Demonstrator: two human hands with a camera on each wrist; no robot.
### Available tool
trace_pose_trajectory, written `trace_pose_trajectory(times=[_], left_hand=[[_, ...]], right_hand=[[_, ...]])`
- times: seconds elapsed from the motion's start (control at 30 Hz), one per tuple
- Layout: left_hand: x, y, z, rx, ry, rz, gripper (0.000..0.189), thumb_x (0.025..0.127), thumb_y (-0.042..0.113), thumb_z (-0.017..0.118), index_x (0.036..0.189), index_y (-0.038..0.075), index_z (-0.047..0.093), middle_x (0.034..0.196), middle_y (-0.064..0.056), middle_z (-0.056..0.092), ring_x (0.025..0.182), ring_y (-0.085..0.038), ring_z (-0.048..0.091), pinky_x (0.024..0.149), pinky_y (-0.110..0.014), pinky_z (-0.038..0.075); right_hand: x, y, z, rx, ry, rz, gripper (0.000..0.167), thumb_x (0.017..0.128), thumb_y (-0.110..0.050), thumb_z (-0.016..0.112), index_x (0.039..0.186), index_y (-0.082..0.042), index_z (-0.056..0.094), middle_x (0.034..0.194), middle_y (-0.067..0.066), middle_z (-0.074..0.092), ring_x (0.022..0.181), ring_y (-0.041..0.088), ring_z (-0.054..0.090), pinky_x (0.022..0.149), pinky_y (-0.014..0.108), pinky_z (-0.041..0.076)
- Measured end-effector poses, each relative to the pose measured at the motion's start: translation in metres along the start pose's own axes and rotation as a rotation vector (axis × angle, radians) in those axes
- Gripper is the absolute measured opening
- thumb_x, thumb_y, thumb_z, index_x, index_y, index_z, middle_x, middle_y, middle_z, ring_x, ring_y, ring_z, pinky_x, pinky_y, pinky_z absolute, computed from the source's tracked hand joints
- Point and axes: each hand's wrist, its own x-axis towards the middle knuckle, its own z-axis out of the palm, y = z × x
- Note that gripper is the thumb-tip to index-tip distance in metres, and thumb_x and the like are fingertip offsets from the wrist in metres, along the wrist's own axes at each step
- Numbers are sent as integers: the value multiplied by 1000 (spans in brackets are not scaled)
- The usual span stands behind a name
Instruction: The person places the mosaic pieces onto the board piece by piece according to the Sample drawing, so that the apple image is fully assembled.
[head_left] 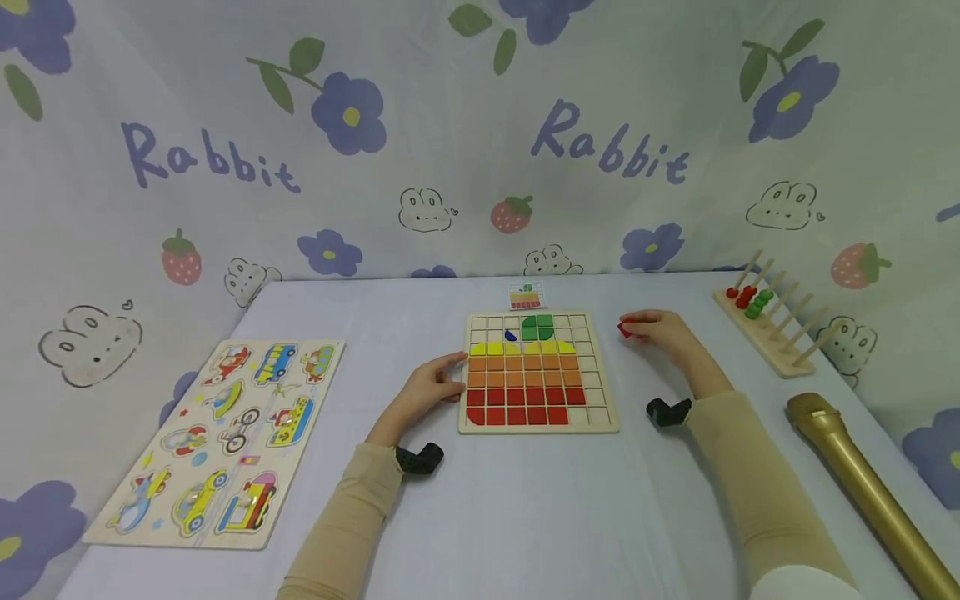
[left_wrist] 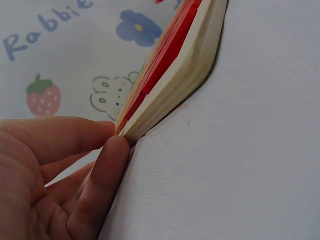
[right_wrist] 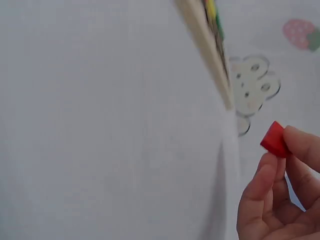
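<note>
A wooden grid board (head_left: 603, 417) lies flat in the middle of the table. Its cells hold red tiles (head_left: 517, 398), orange tiles (head_left: 525, 371), yellow pieces (head_left: 480, 348) and green pieces (head_left: 537, 327). A small blue piece (head_left: 511, 335) sits tilted near the green ones. My left hand (head_left: 431, 387) touches the board's left edge, thumb and forefinger spread along it; the left wrist view shows the fingertips right at that edge. Off the board's right side, my right hand (head_left: 660, 329) pinches a red tile (right_wrist: 275, 140) with a curved side, between thumb and fingers.
A small pattern card (head_left: 527, 297) lies behind the board. At left is a vehicle peg puzzle (head_left: 210, 450). A bead rack (head_left: 772, 333) with red and green beads stands at back right, with a gold microphone (head_left: 862, 475) in front. A patterned curtain (head_left: 450, 167) hangs behind.
</note>
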Motion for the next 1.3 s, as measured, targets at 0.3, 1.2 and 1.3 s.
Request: trace_pose_trajectory(times=[0.3,1.2,1.3], left_hand=[[2,-2,0,8,-7,-6,56,85,14,65,137,19,46,75,-7,58,67,-14,57,67,-26,46],[3,-1,-1,24,-11,11,56,85,16,65,138,17,45,74,-7,56,67,-14,57,67,-25,46],[-1,4,-2,17,-12,17,56,86,15,65,138,13,45,74,-8,56,67,-15,56,67,-26,46]], right_hand=[[-41,-8,32,138,-186,-22,36,86,-15,64,112,7,50,84,-8,63,78,4,60,72,20,49],[-81,-14,87,-409,-213,-124,12,77,-13,73,80,-6,65,65,1,57,56,13,50,54,27,43],[-80,-13,89,-421,-215,-134,9,78,-13,73,79,-7,66,65,0,57,57,13,50,54,27,42]])
